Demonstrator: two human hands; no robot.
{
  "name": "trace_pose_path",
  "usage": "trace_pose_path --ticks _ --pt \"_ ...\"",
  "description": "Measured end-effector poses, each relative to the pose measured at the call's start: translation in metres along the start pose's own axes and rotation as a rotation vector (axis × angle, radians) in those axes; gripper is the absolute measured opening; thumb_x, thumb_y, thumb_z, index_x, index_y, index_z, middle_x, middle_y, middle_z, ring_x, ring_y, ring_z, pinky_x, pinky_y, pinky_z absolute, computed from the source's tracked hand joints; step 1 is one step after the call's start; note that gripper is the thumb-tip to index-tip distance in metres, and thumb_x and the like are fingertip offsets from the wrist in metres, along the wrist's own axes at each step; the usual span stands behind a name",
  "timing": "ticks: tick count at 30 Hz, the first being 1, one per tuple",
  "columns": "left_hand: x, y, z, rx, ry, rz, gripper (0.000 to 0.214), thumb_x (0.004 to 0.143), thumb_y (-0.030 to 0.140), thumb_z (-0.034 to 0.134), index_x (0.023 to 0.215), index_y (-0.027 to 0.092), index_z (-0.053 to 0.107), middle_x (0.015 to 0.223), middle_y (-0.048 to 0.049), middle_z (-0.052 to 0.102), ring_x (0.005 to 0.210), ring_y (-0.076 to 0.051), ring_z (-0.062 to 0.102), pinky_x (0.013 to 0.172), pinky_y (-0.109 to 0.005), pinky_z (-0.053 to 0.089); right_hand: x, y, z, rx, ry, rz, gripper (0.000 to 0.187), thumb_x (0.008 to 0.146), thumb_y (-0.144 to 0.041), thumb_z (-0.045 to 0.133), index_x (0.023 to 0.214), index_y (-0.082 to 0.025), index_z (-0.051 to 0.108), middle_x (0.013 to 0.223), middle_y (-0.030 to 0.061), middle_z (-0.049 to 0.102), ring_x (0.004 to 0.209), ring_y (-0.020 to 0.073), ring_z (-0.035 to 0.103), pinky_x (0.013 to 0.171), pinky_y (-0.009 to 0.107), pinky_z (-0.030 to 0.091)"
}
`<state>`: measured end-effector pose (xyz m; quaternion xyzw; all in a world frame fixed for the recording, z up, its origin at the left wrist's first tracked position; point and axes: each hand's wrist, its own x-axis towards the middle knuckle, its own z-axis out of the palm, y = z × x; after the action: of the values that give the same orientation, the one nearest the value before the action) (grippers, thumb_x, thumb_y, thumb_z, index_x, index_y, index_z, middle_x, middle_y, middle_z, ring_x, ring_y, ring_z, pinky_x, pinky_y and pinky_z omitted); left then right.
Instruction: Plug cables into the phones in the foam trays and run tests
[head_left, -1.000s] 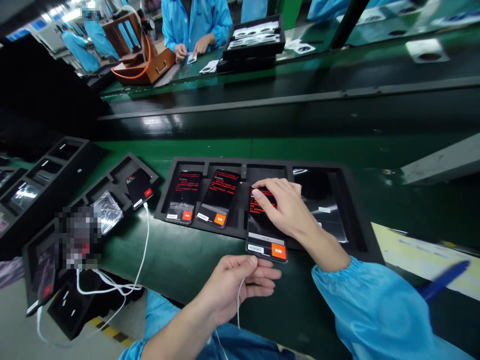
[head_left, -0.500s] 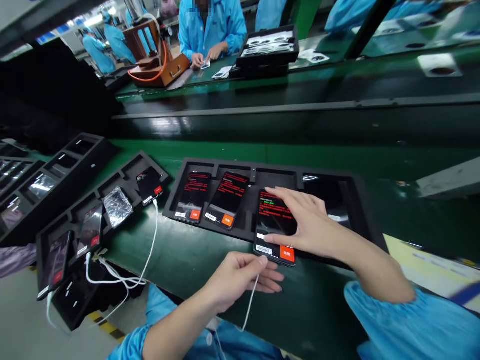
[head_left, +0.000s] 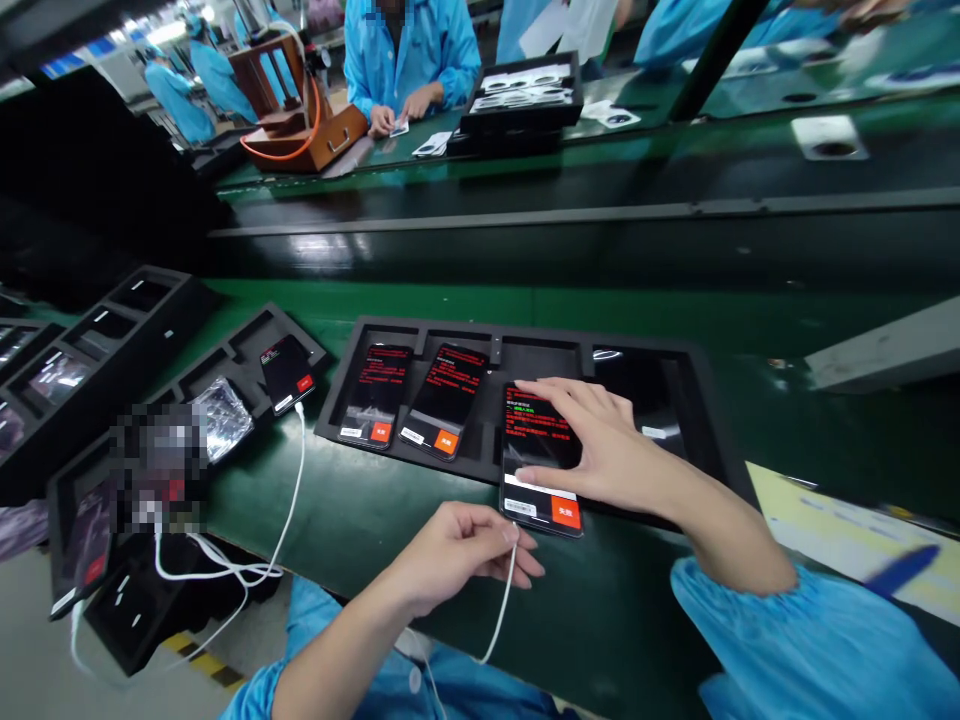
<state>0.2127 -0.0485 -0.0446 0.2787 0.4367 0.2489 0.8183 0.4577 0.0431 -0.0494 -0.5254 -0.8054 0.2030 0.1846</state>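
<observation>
A phone [head_left: 537,452] with red and green text and an orange box on its screen lies over the front edge of a dark foam tray [head_left: 480,468]. My right hand [head_left: 600,440] spans this phone, with the thumb on the lower screen and the fingers along its top. Just below the phone's bottom edge, my left hand [head_left: 469,550] pinches the end of a white charging cable [head_left: 501,610]; its plug is mostly hidden by the fingers. Two more lit phones, one on the left [head_left: 376,395] and one beside it [head_left: 445,400], rest in the same tray.
A dark-screened phone [head_left: 637,395] occupies the tray's right compartment. To the left, another tray [head_left: 247,335] holds phones, some with white cables [head_left: 289,520]. A yellow sheet [head_left: 817,530] and blue pen [head_left: 904,570] lie right. Across the bench, a co-worker's hands [head_left: 397,112] handle a small part.
The view has shifted slightly, so the scene sits further left. My left hand has drawn back a little from the phone's lower edge with the cable. My right hand keeps its hold.
</observation>
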Motion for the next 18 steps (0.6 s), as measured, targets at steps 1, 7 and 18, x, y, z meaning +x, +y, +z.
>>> trace_pose_path --ticks 1,7,18 --pt "0.0 0.0 0.0 0.0 -0.005 -0.004 0.067 0.068 0.07 0.097 0.094 0.011 0.081 0.087 -0.0122 0.081 0.075 -0.019 0.074 0.089 -0.038 0.058 -0.001 0.001 0.0 -0.007 -0.003 -0.001 0.098 0.08 -0.084 0.076 0.162 -0.037 0.05 0.158 0.0152 0.056 0.145 0.0438 0.052 0.117 0.066 0.041" --pt "-0.001 0.001 0.0 -0.001 0.004 -0.009 0.066 0.068 0.071 0.096 0.093 0.011 0.079 0.085 -0.0101 0.079 0.074 -0.018 0.073 0.087 -0.036 0.057 0.0 -0.006 0.0 0.052 0.057 0.024 0.067 0.104 -0.076 0.048 0.157 -0.037 0.054 0.151 0.0126 0.063 0.138 0.038 0.057 0.115 0.061 0.042" --pt "0.004 0.007 -0.009 -0.07 -0.134 -0.05 0.064 0.07 0.063 0.1 0.1 0.012 0.074 0.091 -0.0086 0.078 0.077 -0.018 0.075 0.087 -0.037 0.057 0.013 -0.017 0.02 0.073 0.353 0.094 0.053 0.115 -0.06 0.031 0.126 -0.028 0.072 0.128 0.0102 0.077 0.12 0.0341 0.065 0.107 0.056 0.038"
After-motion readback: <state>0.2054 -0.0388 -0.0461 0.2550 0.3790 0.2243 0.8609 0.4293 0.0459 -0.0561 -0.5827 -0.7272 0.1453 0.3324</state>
